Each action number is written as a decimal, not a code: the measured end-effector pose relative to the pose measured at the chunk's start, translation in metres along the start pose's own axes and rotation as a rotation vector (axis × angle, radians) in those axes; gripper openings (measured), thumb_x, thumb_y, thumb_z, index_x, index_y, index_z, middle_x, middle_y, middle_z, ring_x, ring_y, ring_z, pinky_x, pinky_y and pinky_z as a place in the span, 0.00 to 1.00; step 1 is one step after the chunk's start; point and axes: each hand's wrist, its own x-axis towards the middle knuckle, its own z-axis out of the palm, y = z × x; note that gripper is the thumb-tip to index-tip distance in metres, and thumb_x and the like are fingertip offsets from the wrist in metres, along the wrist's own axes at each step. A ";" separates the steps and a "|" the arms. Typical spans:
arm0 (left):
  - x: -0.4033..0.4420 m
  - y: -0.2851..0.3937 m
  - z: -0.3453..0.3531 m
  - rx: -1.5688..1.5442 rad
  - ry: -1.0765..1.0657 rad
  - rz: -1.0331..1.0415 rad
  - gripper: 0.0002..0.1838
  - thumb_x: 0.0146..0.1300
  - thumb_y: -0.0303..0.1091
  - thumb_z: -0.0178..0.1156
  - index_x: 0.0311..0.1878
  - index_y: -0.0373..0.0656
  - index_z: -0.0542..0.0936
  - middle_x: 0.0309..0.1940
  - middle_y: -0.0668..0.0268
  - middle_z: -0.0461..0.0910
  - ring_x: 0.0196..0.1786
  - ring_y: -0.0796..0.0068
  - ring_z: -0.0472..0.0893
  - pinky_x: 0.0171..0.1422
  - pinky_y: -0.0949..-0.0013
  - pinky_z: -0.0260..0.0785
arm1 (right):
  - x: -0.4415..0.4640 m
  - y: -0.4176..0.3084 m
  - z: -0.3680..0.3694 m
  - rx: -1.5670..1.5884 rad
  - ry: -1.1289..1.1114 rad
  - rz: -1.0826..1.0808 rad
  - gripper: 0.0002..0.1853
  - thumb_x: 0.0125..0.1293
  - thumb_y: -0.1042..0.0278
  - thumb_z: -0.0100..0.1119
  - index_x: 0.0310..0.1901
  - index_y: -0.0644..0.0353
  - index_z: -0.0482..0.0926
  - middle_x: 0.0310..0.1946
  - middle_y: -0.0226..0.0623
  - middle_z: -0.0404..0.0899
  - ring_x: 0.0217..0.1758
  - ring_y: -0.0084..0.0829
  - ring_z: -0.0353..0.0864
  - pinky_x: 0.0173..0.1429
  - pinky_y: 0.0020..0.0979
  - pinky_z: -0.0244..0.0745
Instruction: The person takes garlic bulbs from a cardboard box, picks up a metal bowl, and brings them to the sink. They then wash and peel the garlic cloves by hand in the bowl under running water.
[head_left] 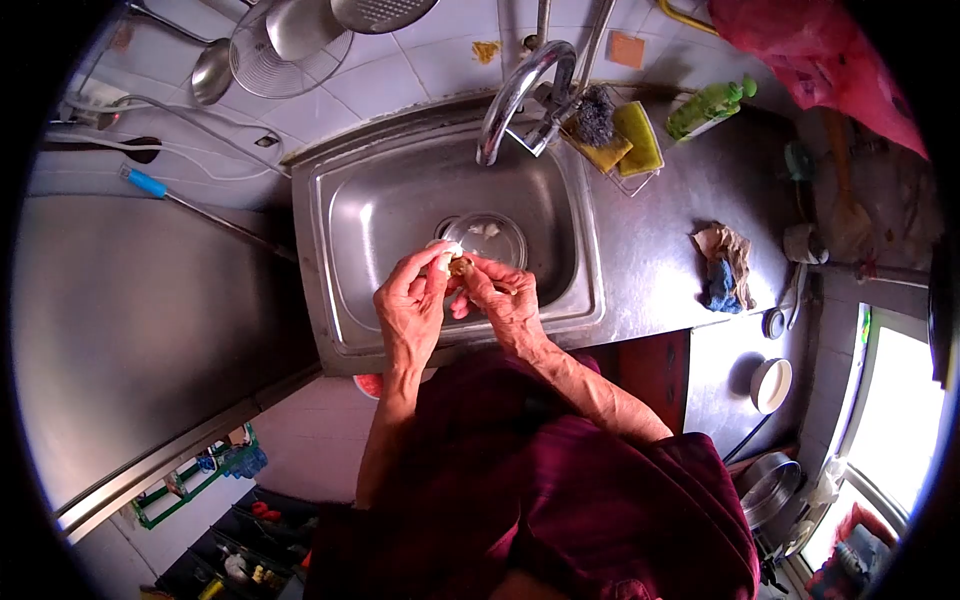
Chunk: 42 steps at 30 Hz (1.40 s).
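Both hands meet above the front part of the steel sink (400,200). My left hand (411,305) pinches a small whitish piece (450,252), its fingers closed round it. Close against it, my right hand (507,300) has its fingers closed on a small yellowish-brown piece (460,267). The two pieces touch or nearly touch, and both are too small to name. Beneath the hands, a round clear dish (510,240) lies in the sink over the drain, with white bits in it.
A curved faucet (500,115) overhangs the sink's back. Yellow sponges (640,138) and a dark scrubber (594,115) sit behind right, near a green bottle (708,108). A crumpled cloth (725,265) lies on the right counter, a white bowl (771,386) further front.
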 end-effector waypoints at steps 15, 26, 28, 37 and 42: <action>-0.008 -0.001 -0.008 -0.165 -0.163 -0.028 0.19 0.76 0.34 0.53 0.66 0.38 0.74 0.52 0.59 0.81 0.48 0.72 0.83 0.52 0.70 0.78 | -0.004 0.009 -0.011 0.050 -0.050 -0.051 0.21 0.78 0.61 0.52 0.63 0.67 0.75 0.46 0.42 0.84 0.39 0.28 0.84 0.43 0.32 0.84; -0.016 -0.001 -0.004 -0.058 -0.141 -0.047 0.21 0.68 0.27 0.64 0.63 0.41 0.75 0.47 0.61 0.83 0.47 0.74 0.84 0.46 0.72 0.79 | -0.007 0.012 -0.013 -0.082 -0.064 -0.013 0.19 0.78 0.61 0.51 0.60 0.66 0.74 0.42 0.38 0.84 0.37 0.27 0.84 0.41 0.31 0.85; -0.017 -0.002 -0.003 -0.050 -0.128 -0.047 0.18 0.70 0.28 0.62 0.61 0.40 0.76 0.45 0.62 0.84 0.46 0.74 0.84 0.47 0.72 0.78 | -0.008 0.009 -0.013 0.064 -0.075 -0.002 0.16 0.78 0.62 0.51 0.57 0.65 0.75 0.40 0.38 0.83 0.34 0.27 0.84 0.39 0.30 0.84; -0.014 -0.010 -0.012 0.015 -0.255 -0.004 0.19 0.70 0.32 0.60 0.63 0.41 0.76 0.48 0.59 0.83 0.46 0.69 0.85 0.53 0.68 0.77 | -0.002 0.001 -0.023 0.165 -0.213 0.159 0.26 0.75 0.57 0.56 0.69 0.57 0.66 0.41 0.36 0.83 0.35 0.27 0.84 0.39 0.29 0.84; -0.009 -0.009 -0.010 0.211 -0.235 0.254 0.23 0.67 0.30 0.63 0.65 0.45 0.76 0.55 0.56 0.81 0.52 0.64 0.83 0.55 0.63 0.77 | 0.000 0.009 -0.027 0.210 -0.241 0.173 0.28 0.74 0.56 0.58 0.70 0.55 0.66 0.46 0.34 0.82 0.41 0.27 0.84 0.41 0.29 0.85</action>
